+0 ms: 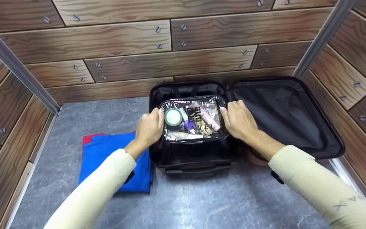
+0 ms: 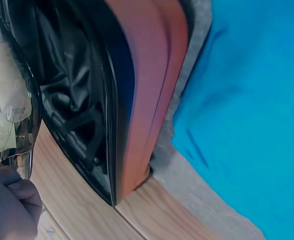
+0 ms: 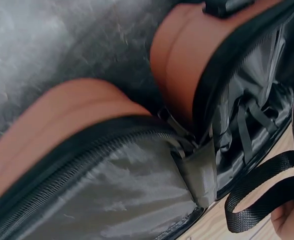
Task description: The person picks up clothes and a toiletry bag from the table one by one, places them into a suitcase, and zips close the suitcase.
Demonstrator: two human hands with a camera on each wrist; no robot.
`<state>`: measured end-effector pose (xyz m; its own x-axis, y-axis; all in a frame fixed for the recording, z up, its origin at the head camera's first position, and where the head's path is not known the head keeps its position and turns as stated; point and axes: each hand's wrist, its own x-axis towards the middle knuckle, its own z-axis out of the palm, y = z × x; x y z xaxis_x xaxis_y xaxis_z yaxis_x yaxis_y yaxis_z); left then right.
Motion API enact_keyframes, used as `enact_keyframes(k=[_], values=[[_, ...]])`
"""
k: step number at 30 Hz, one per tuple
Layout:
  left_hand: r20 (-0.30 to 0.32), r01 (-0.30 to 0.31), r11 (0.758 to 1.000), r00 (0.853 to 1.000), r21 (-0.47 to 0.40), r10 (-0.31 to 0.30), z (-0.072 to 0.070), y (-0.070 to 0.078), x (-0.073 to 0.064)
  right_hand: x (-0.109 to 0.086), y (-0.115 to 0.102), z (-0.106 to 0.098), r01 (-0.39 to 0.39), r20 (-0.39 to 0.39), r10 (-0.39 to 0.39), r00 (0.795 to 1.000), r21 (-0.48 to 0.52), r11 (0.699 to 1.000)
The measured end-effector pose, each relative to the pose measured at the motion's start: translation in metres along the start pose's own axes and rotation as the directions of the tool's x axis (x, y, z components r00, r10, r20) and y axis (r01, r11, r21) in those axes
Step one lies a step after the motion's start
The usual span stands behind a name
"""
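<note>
A clear toiletry bag [image 1: 198, 135] with black trim and "TRAVEL" lettering is held over the open suitcase [image 1: 195, 156]. Through its plastic show a round jar [image 1: 173, 117], a pink tube [image 1: 210, 120] and other cosmetics. My left hand [image 1: 150, 125] grips the bag's left edge, and my right hand [image 1: 240, 119] grips its right edge. In the left wrist view, the left hand [image 2: 12, 202] has curled fingers at the bag's corner. A black strap loop [image 3: 256, 192] hangs beside the right hand [image 3: 291, 220] in the right wrist view.
The suitcase lid [image 1: 281, 114] lies open to the right, its black lining showing. Folded blue cloth [image 1: 106, 152] lies on the grey floor to the left, with red cloth [image 1: 89, 139] under it. Wood-patterned walls [image 1: 132, 41] stand behind and on both sides.
</note>
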<state>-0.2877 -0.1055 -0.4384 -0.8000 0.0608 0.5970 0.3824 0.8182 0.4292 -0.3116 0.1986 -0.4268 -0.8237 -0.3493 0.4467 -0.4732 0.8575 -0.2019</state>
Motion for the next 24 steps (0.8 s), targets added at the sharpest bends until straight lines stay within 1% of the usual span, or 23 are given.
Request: enact_keyframes(k=[9,11,15,18,24], values=[[0.023,0.078,0.997,0.997,0.017,-0.079,0.023,-0.027,0.034,0.043,0.010,0.018,-0.036,0.079,0.040,0.996,-0.049,0.998],[0.028,0.094,0.995,0.995,0.019,-0.094,0.031,-0.034,0.039,0.050,0.013,0.025,-0.049,0.104,0.056,0.993,-0.069,0.996],[0.043,0.124,0.992,0.991,0.020,-0.125,0.046,-0.046,0.047,0.064,0.020,0.038,-0.084,0.162,0.101,0.982,-0.107,0.991],[0.058,0.151,0.988,0.987,0.023,-0.152,0.058,-0.054,0.055,0.075,0.025,0.048,-0.118,0.192,0.140,0.971,-0.122,0.985],[0.096,0.211,0.976,0.972,0.047,-0.215,0.077,-0.069,0.077,0.100,0.036,0.066,-0.181,0.238,0.212,0.948,-0.145,0.973]])
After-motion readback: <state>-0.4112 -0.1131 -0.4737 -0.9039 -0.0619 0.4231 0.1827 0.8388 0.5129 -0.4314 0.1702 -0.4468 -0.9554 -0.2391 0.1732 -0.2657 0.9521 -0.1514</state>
